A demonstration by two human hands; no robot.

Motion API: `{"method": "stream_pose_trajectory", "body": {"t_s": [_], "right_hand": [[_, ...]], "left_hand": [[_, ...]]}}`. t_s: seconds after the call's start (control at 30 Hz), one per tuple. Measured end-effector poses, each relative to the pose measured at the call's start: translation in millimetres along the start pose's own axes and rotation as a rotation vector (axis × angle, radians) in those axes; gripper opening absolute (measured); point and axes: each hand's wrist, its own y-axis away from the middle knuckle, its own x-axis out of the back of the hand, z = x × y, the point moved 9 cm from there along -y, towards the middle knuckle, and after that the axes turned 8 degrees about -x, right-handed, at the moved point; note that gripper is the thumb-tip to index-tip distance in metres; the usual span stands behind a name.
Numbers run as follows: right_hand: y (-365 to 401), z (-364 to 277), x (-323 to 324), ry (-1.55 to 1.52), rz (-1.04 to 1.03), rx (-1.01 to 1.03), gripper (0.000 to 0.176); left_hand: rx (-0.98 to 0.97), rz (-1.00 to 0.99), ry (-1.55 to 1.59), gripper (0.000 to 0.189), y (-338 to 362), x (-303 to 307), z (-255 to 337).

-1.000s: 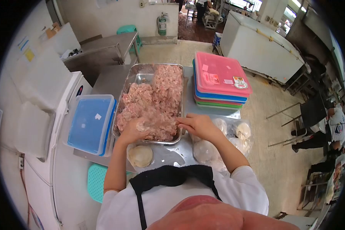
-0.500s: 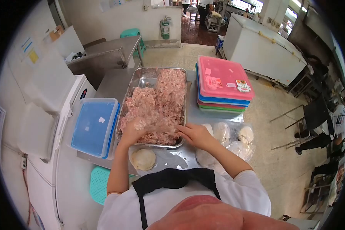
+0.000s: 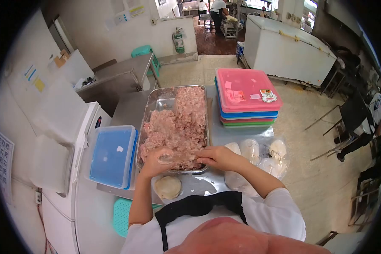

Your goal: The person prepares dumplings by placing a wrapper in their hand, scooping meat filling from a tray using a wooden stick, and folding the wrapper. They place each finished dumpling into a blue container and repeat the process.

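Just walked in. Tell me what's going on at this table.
A person in a black apron works over a metal tray of minced meat. The left hand cups a thin round wrapper at the tray's near edge, the right hand pinching at it. More wrappers lie stacked on the table.

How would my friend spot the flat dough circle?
Find the big metal tray of pink minced meat. Right below its near edge, under the left hand, lies a pale dough round. Unlike the bagged dough balls to its right, it is flat and not bagged.
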Motion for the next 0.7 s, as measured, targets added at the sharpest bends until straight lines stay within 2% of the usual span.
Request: {"method": "stream_pose_trajectory", "body": {"t_s": [0.03,0.13,0.23,0.33,0.43,0.53,0.63,0.7], "right_hand": [[-1.7,0.7,-6.0,-0.019,-0.018,0.027,0.029],[0.1,-14.3,20.5,0.398,0.039,-0.052,0.03],[2.1,-23.5,9.2,0.398,0.05,-0.011,0.028],[1.9,-14.9,14.4,0.314,0.044,-0.065,0.026],[4.5,-24.0,27.0,0.216,0.068,-0.065,0.027],[7.4,-16.1,-8.4,0.273,-0.077,-0.107,0.028],[4.6,-12.3,-6.6,0.212,-0.027,-0.095,0.028],[7.6,-22.9,5.6,0.253,0.004,-0.112,0.028]], "left_hand": [[-0.012,-0.034,-0.024,0.036,0.2,-3.6,-2.0],[0.166,0.069,0.096,0.03,8.9,-4.9,-29.4],[0.181,0.045,0.151,0.031,11.0,-5.1,-33.8],[0.081,0.093,0.036,0.032,3.9,0.5,-15.2],[0.07,0.172,0.038,0.034,8.7,3.4,-9.7],[0.06,0.077,0.236,0.035,12.3,-4.4,-3.1],[0.183,0.049,0.026,0.039,22.1,2.2,-10.9],[0.208,0.102,0.096,0.038,30.8,9.5,-9.7]]}}
